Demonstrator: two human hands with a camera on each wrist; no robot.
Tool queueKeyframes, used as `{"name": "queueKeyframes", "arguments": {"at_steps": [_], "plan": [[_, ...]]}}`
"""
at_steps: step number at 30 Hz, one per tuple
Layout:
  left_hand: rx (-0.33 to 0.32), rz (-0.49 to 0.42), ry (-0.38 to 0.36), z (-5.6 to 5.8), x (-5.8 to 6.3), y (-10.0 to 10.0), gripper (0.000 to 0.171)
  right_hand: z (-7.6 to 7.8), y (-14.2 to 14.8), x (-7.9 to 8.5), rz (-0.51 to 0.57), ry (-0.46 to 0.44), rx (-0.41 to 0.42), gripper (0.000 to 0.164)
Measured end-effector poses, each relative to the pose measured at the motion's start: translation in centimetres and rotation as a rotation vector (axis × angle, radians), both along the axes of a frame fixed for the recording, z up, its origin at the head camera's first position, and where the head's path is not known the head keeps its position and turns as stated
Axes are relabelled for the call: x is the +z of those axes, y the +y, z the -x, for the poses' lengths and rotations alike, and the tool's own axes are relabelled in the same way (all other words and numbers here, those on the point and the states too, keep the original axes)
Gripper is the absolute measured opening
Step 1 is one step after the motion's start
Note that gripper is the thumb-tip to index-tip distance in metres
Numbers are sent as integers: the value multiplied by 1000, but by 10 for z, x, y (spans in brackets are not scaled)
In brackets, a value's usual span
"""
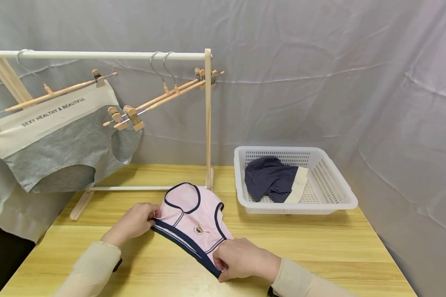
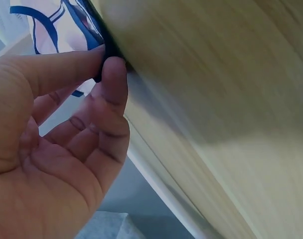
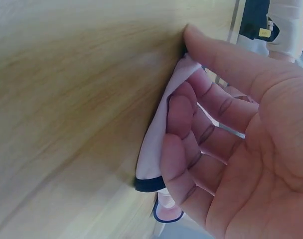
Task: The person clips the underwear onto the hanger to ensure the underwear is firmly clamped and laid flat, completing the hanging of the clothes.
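Note:
A pair of pink underpants [image 1: 207, 218] with navy trim and a small printed emblem lies on the wooden table, waistband turned toward me. At the waistband's left end, my left hand [image 1: 134, 222] pinches the navy edge; the left wrist view shows the thumb and index finger closed on the underpants [image 2: 74, 40]. My right hand [image 1: 247, 258] grips the other waistband corner. In the right wrist view the curled fingers of that hand [image 3: 256, 129] lie against the pink cloth of the underpants [image 3: 154, 139], with the thumb at the dark edge.
Back left stands a wooden rack [image 1: 208, 123] with a white rail. Grey underpants [image 1: 70, 144] hang there from a clip hanger; two more clip hangers [image 1: 171, 95] hang without garments. A white plastic basket [image 1: 330, 177] at right holds a navy garment [image 1: 267, 179] with a cream band.

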State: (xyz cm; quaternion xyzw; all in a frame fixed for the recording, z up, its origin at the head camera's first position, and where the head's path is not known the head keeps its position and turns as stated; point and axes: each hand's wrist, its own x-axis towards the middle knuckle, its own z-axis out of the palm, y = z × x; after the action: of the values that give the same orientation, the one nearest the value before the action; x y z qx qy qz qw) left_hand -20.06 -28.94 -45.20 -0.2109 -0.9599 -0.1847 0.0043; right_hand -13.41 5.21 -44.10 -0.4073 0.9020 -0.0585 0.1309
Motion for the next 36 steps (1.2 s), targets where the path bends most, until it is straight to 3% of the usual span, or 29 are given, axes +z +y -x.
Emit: {"name": "queueKeyframes", "arguments": {"at_steps": [7, 12, 17, 20, 22, 25, 27, 29, 32, 36], "plan": [[13, -111, -42, 4, 11, -8, 26, -2, -2, 3, 22, 18, 60, 34], [24, -152, -40, 6, 27, -12, 24, -4, -6, 15, 146, -56, 103, 32], [60, -162, 21, 12, 39, -11, 24, -5, -19, 24, 299, -129, 261, 26], [89, -171, 51, 18, 40, -10, 23, -2, -32, 26, 330, -159, 333, 19], [115, -176, 72, 22, 38, -10, 22, 6, -39, 26, 330, -159, 319, 15], [160, -152, 115, 23, 32, -14, 16, 28, -45, 25, 320, -134, 200, 8], [185, -112, 152, 17, 29, -15, 14, 46, -45, 23, 311, -86, 93, 6], [191, -78, 139, 5, 27, -12, 13, 62, -42, 21, 294, -31, -5, 9], [134, -58, 16, -18, 28, 3, 17, 79, -38, 18, 239, 80, -84, 18], [48, -66, -186, -46, 28, 23, 33, 91, -35, 12, 197, 161, -106, 21]]}}
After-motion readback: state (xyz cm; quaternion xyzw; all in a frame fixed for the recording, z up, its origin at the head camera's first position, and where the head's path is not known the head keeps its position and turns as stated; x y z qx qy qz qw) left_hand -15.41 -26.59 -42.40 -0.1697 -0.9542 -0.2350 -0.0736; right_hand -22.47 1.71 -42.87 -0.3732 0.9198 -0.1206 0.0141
